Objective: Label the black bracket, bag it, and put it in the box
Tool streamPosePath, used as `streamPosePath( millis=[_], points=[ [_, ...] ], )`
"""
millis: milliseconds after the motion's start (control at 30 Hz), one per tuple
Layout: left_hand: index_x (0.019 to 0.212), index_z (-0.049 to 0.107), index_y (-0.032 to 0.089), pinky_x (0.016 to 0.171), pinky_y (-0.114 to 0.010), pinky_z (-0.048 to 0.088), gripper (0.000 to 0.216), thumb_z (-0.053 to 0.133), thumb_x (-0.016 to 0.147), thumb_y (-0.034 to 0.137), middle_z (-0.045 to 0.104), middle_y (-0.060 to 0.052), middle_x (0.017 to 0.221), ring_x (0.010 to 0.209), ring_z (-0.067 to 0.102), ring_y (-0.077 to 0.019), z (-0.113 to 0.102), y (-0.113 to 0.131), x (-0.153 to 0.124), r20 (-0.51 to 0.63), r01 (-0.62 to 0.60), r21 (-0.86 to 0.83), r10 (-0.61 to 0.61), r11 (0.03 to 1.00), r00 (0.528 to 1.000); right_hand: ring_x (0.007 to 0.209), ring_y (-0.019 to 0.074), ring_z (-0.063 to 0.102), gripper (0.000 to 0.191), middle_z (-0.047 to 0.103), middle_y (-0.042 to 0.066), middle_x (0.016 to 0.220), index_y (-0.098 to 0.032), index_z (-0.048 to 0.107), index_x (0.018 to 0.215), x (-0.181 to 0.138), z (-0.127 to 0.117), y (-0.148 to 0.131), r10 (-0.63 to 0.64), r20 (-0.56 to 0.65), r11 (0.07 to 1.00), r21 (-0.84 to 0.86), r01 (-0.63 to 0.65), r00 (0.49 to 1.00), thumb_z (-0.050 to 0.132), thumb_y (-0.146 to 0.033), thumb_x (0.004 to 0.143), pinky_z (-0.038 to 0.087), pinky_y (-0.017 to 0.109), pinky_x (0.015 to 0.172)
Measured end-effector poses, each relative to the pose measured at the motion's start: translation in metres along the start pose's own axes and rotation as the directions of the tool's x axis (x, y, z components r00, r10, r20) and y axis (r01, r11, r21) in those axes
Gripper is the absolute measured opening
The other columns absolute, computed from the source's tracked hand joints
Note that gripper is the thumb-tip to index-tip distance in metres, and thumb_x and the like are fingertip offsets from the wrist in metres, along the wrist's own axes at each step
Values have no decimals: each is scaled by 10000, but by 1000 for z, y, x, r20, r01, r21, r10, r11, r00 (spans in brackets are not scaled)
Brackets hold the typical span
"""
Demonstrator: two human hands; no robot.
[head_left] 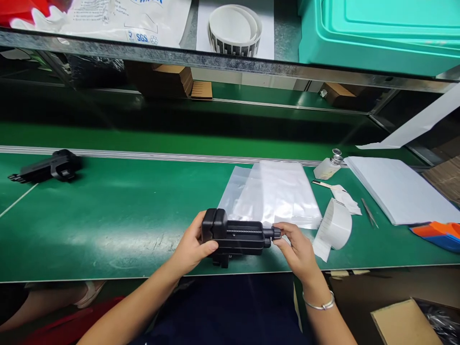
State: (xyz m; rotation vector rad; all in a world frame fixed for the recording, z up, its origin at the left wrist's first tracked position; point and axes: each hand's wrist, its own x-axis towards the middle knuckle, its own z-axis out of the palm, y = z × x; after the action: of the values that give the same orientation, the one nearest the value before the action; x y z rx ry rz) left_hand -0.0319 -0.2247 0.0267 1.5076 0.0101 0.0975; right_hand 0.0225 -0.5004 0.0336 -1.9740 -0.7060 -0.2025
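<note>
Factory packing line, long green conveyor surface (108, 215) with metal rail, overhead steel shelf (230, 62) carrying a label roll (235, 29) and teal crate (377, 33), stacked clear plastic bags (276, 191), white sheets (398, 189), cardboard boxes (404, 323) below.

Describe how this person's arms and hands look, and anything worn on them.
Both forearms are bare, with no sleeves in view and no gloves. The left hand wears nothing: no ring, watch or band shows. The right hand is bare too, but its wrist carries a thin silver-coloured bangle. Fingernails look short and unpainted, though they are small in this view.
</note>
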Motion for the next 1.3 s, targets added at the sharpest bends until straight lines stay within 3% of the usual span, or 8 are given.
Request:
streamPosePath(
  millis=[233,333,467,633,833,967,1167,1300],
  points=[
    [1139,642,183,774,-257,488,630,767,692,609,667,-64,988,885,615,-205,4,-10,6,-100,32,-116,-44,993,994,724,150,657,328,669,-15,804,-271,534,1232,0,9,2,162,-11,969,191,-157,987,608,-344,921,551,258,700],
    [1137,644,185,783,-269,492,646,779,673,615,676,-61,977,873,616,-205,7,-6,9,-157,84,-198,-116,977,981,821,167,660,328,678,14,897,-274,551,1204,-6,15,10,250,-10,921,312,-234,968,621,-401,910,555,296,783],
    [1122,647,187,801,-270,492,634,804,658,589,683,-64,998,974,625,-237,8,-2,12,-171,108,-245,-152,963,973,1043,215,637,286,671,56,1081,-271,627,1141,-9,23,15,308,50,900,308,-308,950,639,-421,898,506,349,935],
    [1128,634,188,810,-272,491,611,786,687,583,684,-64,1025,1001,627,-241,11,-3,14,-149,107,-243,-146,964,978,1071,226,614,274,656,57,1111,-271,667,1117,-4,31,11,307,64,890,334,-310,950,639,-431,897,495,357,950],
    [1142,602,183,808,-306,493,663,781,663,605,674,-73,1030,970,627,-254,9,-6,9,-165,35,-102,-51,994,985,977,241,660,414,697,80,1041,-229,682,1121,0,31,12,345,6,857,406,-317,939,609,-558,880,543,362,869],
    [1169,567,201,860,-355,489,696,844,604,496,663,-89,1092,1002,627,-277,3,-8,0,-73,-20,73,25,997,997,810,220,654,387,701,56,861,-210,703,968,2,24,16,400,-56,871,334,-360,915,650,-571,839,546,328,731],
    [1199,540,210,899,-379,481,684,806,649,518,651,-96,1118,1023,620,-284,3,-4,-2,-25,-21,68,23,997,999,875,222,642,285,693,52,925,-235,687,996,1,18,17,320,-43,898,333,-289,946,705,-461,824,516,331,779],
    [1200,544,214,891,-381,482,660,801,666,505,643,-102,1137,1042,620,-293,2,-4,-3,27,-41,80,39,996,999,820,197,600,232,647,17,853,-238,663,932,3,13,17,223,-33,939,275,-205,974,637,-462,875,447,392,960]
  ],
)
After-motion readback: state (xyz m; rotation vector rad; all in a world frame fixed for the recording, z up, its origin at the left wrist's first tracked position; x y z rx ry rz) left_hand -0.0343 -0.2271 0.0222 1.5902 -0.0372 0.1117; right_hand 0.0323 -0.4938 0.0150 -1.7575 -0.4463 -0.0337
